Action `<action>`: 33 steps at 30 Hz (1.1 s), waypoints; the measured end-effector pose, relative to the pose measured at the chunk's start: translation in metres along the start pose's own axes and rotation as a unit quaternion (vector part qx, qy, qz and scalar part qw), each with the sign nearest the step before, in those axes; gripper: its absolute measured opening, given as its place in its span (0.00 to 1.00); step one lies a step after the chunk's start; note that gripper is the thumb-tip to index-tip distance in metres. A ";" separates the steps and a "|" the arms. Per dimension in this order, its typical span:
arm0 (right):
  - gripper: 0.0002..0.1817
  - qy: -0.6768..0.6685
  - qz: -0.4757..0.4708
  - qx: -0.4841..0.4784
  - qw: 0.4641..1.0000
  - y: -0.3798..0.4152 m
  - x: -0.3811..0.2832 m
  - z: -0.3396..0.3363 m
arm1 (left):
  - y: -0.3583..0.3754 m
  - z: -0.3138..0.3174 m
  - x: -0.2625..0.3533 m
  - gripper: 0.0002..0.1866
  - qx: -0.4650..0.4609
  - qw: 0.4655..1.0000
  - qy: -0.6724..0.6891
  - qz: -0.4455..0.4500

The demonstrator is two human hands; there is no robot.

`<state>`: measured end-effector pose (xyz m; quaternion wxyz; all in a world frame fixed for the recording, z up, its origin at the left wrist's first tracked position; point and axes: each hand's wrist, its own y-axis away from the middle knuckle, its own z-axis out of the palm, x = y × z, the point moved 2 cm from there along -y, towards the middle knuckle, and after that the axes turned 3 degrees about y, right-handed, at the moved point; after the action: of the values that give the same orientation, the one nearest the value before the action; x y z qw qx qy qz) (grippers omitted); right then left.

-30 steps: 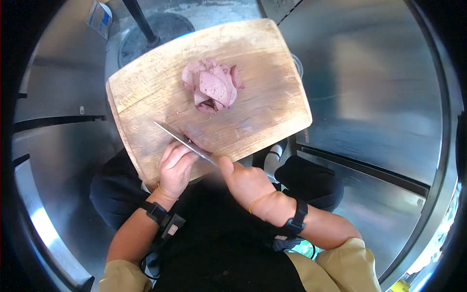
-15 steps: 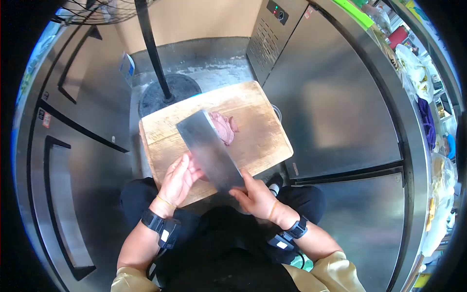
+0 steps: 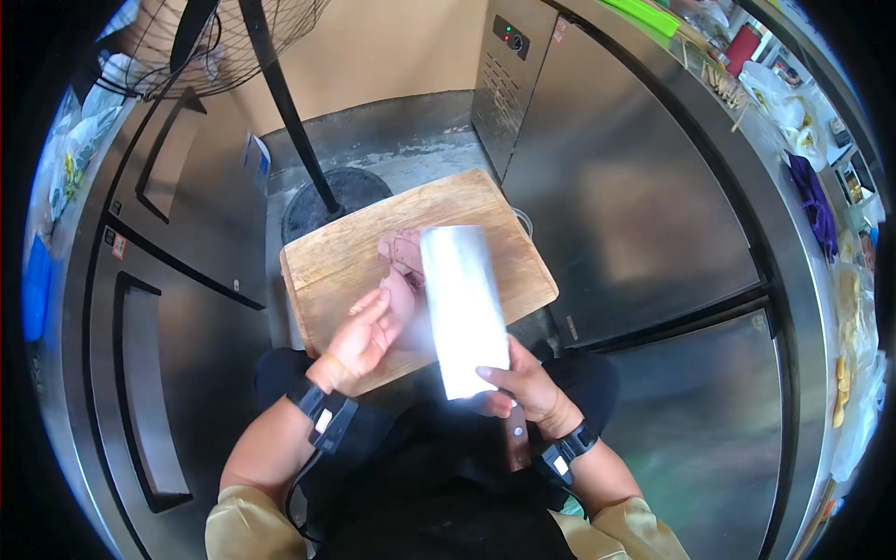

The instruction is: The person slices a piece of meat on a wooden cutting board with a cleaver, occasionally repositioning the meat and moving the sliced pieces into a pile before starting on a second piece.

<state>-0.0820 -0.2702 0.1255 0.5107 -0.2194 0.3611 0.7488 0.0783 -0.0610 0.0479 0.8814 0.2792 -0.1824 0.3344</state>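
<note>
My right hand (image 3: 530, 385) grips a cleaver (image 3: 459, 303) by the base of its wide, bright blade, and the wooden handle (image 3: 516, 439) sticks out below. The blade is raised over a wooden cutting board (image 3: 345, 245), its flat side facing up. My left hand (image 3: 366, 343) is left of the blade, with thumb and fingers closed around the lower end of a pink piece of meat (image 3: 399, 297). More sliced meat (image 3: 401, 247) lies on the board just beyond, partly covered by the blade.
Steel refrigerator cabinets stand on the right (image 3: 644, 215) and left (image 3: 201, 308). Behind the board are a fan's round base (image 3: 322, 201) and its black pole (image 3: 289, 112). Plastic bags (image 3: 854, 345) and other goods line the right counter. My knees flank the board.
The cleaver has swung right and turned, its blade now bright and more upright in view. My left hand has moved slightly right and up, and a piece of meat now shows at its fingers.
</note>
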 end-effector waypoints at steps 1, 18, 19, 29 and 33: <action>0.27 -0.015 -0.016 0.021 1.000 0.007 -0.003 -0.006 | -0.008 0.011 0.005 0.17 0.064 0.997 -0.031 0.009; 0.24 0.138 -0.002 0.117 0.983 0.015 0.027 -0.060 | 0.108 0.033 -0.020 0.12 -0.376 0.351 -0.821 0.247; 0.23 0.178 0.005 0.130 0.975 0.011 0.030 -0.059 | 0.113 0.023 -0.022 0.11 -0.332 0.402 -0.819 0.239; 0.21 0.414 0.132 0.135 0.891 -0.016 0.037 -0.039 | 0.017 -0.020 -0.032 0.24 0.152 0.778 -0.578 0.195; 0.15 0.498 0.132 0.100 0.851 -0.034 0.042 -0.032 | 0.008 -0.024 -0.031 0.22 0.111 0.706 -0.656 0.242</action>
<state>-0.0681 -0.2620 0.0654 0.1778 -0.4611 0.6655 0.5593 0.0537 -0.0563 0.0165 0.3908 0.4699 -0.7378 0.2866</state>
